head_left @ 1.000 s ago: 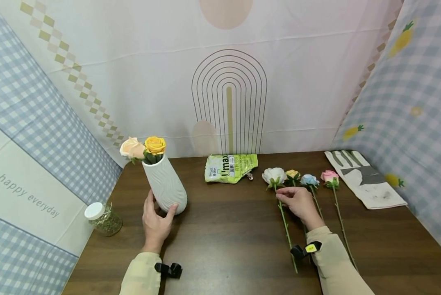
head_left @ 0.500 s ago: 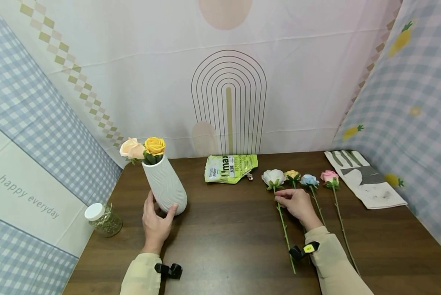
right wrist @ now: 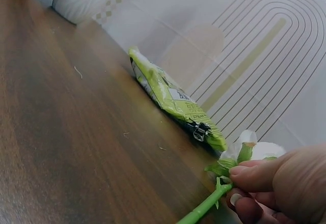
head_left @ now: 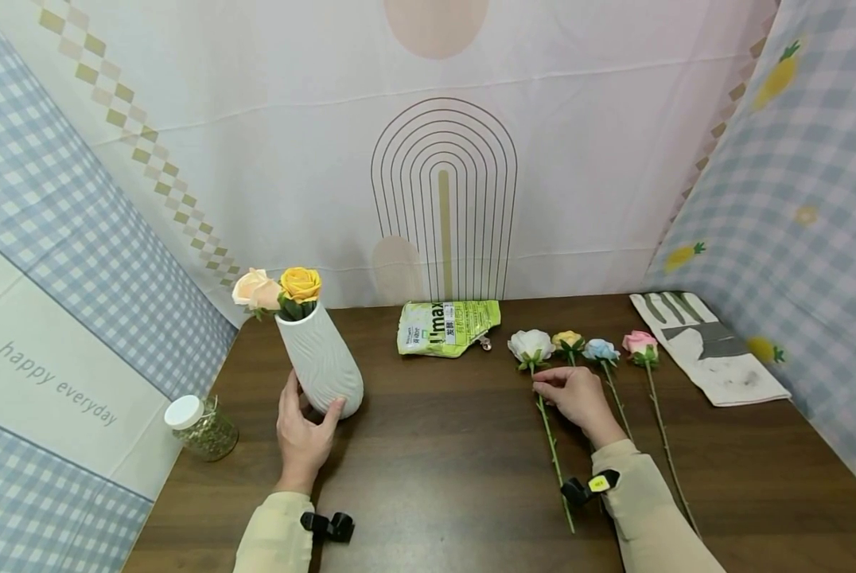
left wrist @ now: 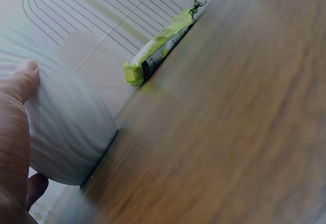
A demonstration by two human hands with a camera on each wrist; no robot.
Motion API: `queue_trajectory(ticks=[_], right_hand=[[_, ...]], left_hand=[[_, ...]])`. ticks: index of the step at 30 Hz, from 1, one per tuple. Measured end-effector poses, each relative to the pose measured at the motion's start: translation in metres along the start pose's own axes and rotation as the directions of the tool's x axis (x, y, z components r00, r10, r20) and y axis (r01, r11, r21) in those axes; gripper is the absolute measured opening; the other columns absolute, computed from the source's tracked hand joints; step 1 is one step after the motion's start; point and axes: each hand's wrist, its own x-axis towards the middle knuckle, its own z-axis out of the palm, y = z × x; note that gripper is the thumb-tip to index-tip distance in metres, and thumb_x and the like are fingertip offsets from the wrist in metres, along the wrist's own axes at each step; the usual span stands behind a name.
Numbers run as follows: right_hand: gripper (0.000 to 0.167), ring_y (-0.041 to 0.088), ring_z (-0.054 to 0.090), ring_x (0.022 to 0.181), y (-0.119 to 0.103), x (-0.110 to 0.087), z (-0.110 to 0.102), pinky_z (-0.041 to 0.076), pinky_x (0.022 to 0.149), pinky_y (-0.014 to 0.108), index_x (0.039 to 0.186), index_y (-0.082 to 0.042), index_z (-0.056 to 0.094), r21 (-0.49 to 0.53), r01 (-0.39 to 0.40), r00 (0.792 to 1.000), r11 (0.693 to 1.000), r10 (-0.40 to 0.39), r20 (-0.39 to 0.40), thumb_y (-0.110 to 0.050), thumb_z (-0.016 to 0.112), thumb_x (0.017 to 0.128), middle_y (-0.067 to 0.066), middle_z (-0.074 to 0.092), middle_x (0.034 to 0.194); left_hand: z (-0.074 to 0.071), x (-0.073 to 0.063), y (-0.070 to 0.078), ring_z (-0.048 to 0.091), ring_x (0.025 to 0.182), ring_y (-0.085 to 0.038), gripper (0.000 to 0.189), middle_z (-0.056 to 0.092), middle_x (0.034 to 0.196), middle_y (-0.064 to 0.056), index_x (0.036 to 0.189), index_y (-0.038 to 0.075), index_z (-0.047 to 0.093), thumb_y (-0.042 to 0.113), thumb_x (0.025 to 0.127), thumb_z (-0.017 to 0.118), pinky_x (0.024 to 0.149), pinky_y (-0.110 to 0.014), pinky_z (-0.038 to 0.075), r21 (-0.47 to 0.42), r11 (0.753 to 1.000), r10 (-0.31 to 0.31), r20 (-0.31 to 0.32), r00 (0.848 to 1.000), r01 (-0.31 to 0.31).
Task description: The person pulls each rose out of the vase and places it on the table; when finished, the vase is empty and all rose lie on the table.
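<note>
My left hand (head_left: 305,434) grips the lower part of a white ridged vase (head_left: 321,358), thumb on its right side. The vase stands on the table with a peach rose (head_left: 258,288) and a yellow rose (head_left: 301,284) in its mouth. In the left wrist view the thumb lies on the vase wall (left wrist: 71,117). My right hand (head_left: 578,396) pinches the green stem of a white rose (head_left: 531,345) just below the bloom. The right wrist view shows thumb and finger at the stem (right wrist: 204,206), with the bloom partly hidden behind the hand.
Right of the white rose lie a small yellow rose (head_left: 568,341), a blue rose (head_left: 601,350) and a pink rose (head_left: 640,344). A green pouch (head_left: 448,328) with a clip lies at the back. A lidded jar (head_left: 204,427) is at left, a folded cloth (head_left: 710,350) at right.
Over the last second my right hand and the white rose have shifted very slightly left. My left hand and the vase have stayed put.
</note>
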Motion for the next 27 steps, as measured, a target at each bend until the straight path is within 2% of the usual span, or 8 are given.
queue_trajectory(ticks=[5, 14, 18, 21, 24, 27], right_hand=[[0.015, 0.011, 0.064, 0.063, -0.002, 0.0, -0.001, 0.051, 0.056, 0.026, 0.097, -0.008, 0.077, -0.024, 0.011, 1.0, 1.0, -0.011, -0.003, -0.016, 0.075, 0.084, 0.005, 0.073, 0.085], [0.016, 0.011, 0.064, 0.062, -0.008, 0.0, -0.009, 0.05, 0.054, 0.028, 0.098, -0.009, 0.077, -0.066, 0.03, 0.998, 0.997, -0.034, -0.048, -0.019, 0.073, 0.086, 0.003, 0.072, 0.079], [0.018, 0.012, 0.063, 0.062, -0.012, 0.0, -0.016, 0.05, 0.053, 0.028, 0.1, -0.008, 0.076, -0.074, 0.039, 0.996, 0.996, -0.044, -0.08, -0.02, 0.072, 0.087, 0.004, 0.071, 0.08], [0.019, 0.014, 0.061, 0.066, -0.017, 0.0, -0.021, 0.049, 0.054, 0.027, 0.1, -0.007, 0.076, -0.075, 0.063, 0.991, 0.995, -0.072, -0.114, -0.02, 0.072, 0.087, 0.006, 0.072, 0.086], [0.022, 0.016, 0.06, 0.076, -0.026, 0.001, -0.025, 0.048, 0.058, 0.025, 0.103, -0.006, 0.075, -0.033, 0.079, 0.989, 0.996, -0.083, -0.12, -0.022, 0.072, 0.088, 0.009, 0.072, 0.096], [0.029, 0.015, 0.059, 0.086, -0.04, 0.003, -0.028, 0.049, 0.065, 0.023, 0.108, -0.003, 0.072, 0.084, 0.072, 0.996, 0.994, -0.067, -0.064, -0.025, 0.07, 0.089, 0.012, 0.07, 0.105]], left_hand=[[0.0, 0.0, -0.002, 0.054, 0.113, -0.027, 0.089, 0.051, 0.132, -0.016, 0.148, 0.01, 0.037, 0.021, 0.073, 0.084, 0.073, -0.039, 0.052, 0.002, 1.0, -0.004, 0.0, 1.0, 0.004], [-0.001, -0.001, -0.002, 0.054, 0.112, -0.026, 0.089, 0.052, 0.131, -0.015, 0.148, 0.012, 0.037, 0.022, 0.073, 0.084, 0.073, -0.036, 0.051, -0.002, 1.0, -0.006, -0.006, 1.0, 0.006], [-0.001, -0.001, -0.001, 0.055, 0.111, -0.027, 0.089, 0.053, 0.13, -0.015, 0.147, 0.011, 0.038, 0.021, 0.072, 0.085, 0.073, -0.031, 0.052, -0.007, 1.0, 0.004, -0.013, 1.0, -0.004], [0.0, -0.001, -0.001, 0.054, 0.112, -0.026, 0.089, 0.053, 0.129, -0.015, 0.148, 0.011, 0.038, 0.022, 0.072, 0.085, 0.074, -0.031, 0.052, -0.009, 1.0, 0.009, -0.004, 1.0, -0.009], [0.001, -0.001, -0.001, 0.053, 0.112, -0.025, 0.09, 0.052, 0.13, -0.015, 0.148, 0.012, 0.037, 0.022, 0.073, 0.084, 0.074, -0.034, 0.052, -0.016, 1.0, 0.006, 0.003, 1.0, -0.006], [0.001, -0.001, -0.001, 0.054, 0.111, -0.025, 0.09, 0.052, 0.13, -0.015, 0.148, 0.012, 0.037, 0.022, 0.073, 0.085, 0.073, -0.036, 0.052, -0.022, 1.0, 0.009, -0.004, 1.0, -0.009]])
